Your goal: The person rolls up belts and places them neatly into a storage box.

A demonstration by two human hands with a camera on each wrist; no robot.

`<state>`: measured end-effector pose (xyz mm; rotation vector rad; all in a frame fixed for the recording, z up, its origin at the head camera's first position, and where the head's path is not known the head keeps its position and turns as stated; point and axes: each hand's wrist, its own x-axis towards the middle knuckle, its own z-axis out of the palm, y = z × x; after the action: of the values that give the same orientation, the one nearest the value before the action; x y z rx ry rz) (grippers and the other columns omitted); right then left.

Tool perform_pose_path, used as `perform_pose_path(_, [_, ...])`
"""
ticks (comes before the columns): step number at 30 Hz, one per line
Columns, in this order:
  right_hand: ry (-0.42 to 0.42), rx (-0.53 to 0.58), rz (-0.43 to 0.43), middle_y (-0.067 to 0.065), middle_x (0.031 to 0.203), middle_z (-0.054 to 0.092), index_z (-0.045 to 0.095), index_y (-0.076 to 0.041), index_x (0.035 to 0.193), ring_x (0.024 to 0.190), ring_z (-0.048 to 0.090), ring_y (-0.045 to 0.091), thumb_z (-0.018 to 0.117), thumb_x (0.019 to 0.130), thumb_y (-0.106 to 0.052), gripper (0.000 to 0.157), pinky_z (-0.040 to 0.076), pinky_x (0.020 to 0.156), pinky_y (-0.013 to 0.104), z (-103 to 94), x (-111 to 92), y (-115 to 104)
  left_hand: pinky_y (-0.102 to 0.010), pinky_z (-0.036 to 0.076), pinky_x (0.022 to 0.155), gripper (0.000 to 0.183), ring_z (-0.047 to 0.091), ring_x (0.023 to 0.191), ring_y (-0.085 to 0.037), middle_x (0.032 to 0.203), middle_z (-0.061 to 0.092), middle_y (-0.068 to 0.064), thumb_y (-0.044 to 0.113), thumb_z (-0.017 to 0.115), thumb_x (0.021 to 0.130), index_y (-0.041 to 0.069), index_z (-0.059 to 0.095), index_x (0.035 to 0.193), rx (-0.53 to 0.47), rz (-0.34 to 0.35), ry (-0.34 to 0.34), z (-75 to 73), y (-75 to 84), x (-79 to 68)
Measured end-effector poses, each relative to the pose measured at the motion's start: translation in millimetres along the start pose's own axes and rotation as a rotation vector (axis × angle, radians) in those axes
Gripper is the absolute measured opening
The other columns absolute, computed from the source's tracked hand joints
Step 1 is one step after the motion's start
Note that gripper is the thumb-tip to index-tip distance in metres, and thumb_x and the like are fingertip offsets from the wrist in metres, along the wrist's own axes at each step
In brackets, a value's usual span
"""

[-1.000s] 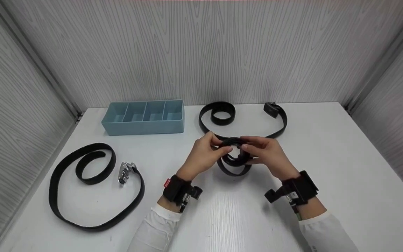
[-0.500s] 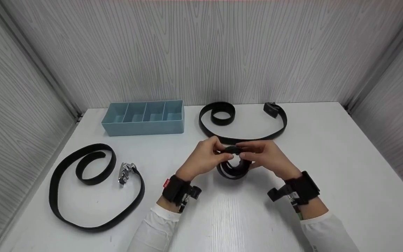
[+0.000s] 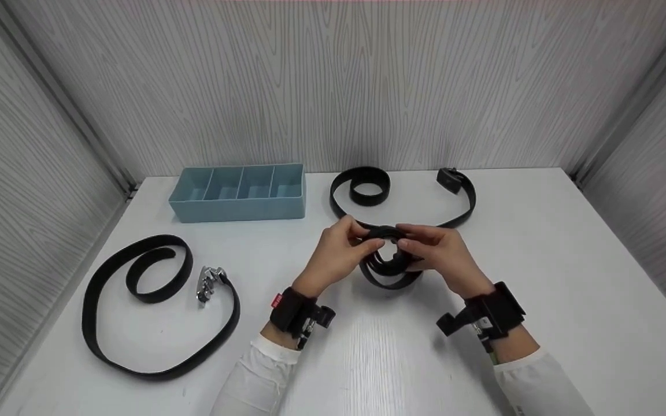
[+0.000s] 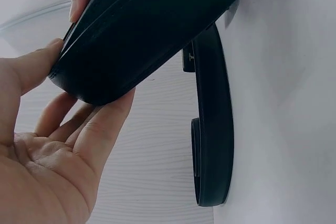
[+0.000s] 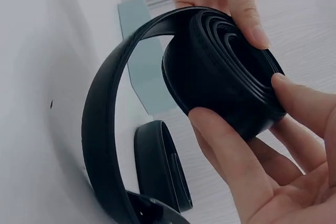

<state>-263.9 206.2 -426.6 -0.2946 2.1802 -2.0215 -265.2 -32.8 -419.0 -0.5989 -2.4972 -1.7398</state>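
Observation:
A black belt, rolled into a coil of several layers (image 5: 210,77), is held between both hands in front of the table's middle. My left hand (image 3: 336,251) pinches the coil's left side, thumb at the upper edge and fingers beneath. On the opposite side my right hand (image 3: 443,254) grips it the same way. One looser outer loop (image 5: 100,124) of the belt hangs below the coil, toward the tabletop. Just behind the hands lies a second black belt (image 3: 457,221), its tip end curled and a dark buckle (image 3: 449,180) at the other end.
A third black belt (image 3: 91,312) with a shiny silver buckle (image 3: 208,283) lies loosely curled on the left. A blue tray (image 3: 237,210) with several compartments stands at the back left. Wood-grain panels (image 3: 333,86) enclose the white table (image 3: 541,277).
Both hands dipped slightly toward the person with the belt coil half a second ago, then rose back. The outer loop, close against the coil then, now hangs wider below it.

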Motion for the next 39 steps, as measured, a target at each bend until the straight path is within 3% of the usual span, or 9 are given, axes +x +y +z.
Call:
perform_pose_path(11, [-0.145,-0.17,0.009,0.021,0.119,0.073,0.064,-0.004,0.141,0.098,0.073,0.023,0.077,0.097,-0.017,0.048,0.062,0.076,0.037,-7.7,-2.4,-3.0,-0.026,0.051,0.073,0.023,0.068,0.085,-0.01,0.102,0.072,-0.006,0.021,0.078,0.096,0.006,0.061,0.097,0.034,0.017,-0.137,-1.3,-1.5,-1.0])
perform_pose_path(19, [-0.057,-0.07,0.007,0.017,0.119,0.073,0.067,-0.006,0.138,0.096,0.073,0.021,0.081,0.094,-0.02,0.048,0.062,0.076,0.037,-4.4,-1.9,1.5,-0.027,0.054,0.077,0.029,0.069,0.095,-0.012,0.109,0.071,-0.006,0.029,0.079,0.096,0.008,0.062,0.106,0.026,-0.02,-0.065,2.5,-1.2,0.0])
perform_pose_path(25, [-0.007,-0.021,0.016,0.022,0.121,0.069,0.065,-0.005,0.14,0.095,0.073,0.02,0.08,0.095,-0.022,0.051,0.062,0.077,0.036,-1.6,-0.5,2.8,-0.031,0.056,0.081,0.028,0.07,0.099,-0.016,0.109,0.071,-0.006,0.025,0.078,0.097,0.006,0.061,0.108,0.033,-0.023,-0.032,2.1,-0.1,0.4])
perform_pose_path(29, [-0.038,-0.048,0.022,0.022,0.123,0.069,0.066,-0.005,0.139,0.097,0.072,0.022,0.08,0.094,-0.022,0.05,0.062,0.079,0.038,-3.1,-1.0,1.1,-0.029,0.054,0.077,0.024,0.068,0.094,-0.015,0.103,0.07,-0.006,0.023,0.078,0.096,0.006,0.062,0.104,0.036,-0.024,-0.048,0.4,0.7,0.4])
perform_pose_path(39, [-0.148,-0.189,0.022,0.017,0.119,0.073,0.067,-0.004,0.137,0.094,0.073,0.022,0.077,0.097,-0.019,0.044,0.062,0.074,0.038,-6.4,-1.3,-2.5,-0.026,0.048,0.07,0.024,0.064,0.081,-0.009,0.098,0.072,-0.003,0.021,0.079,0.095,0.007,0.06,0.099,0.067,-0.032,-0.164,-1.6,-0.6,-1.8])
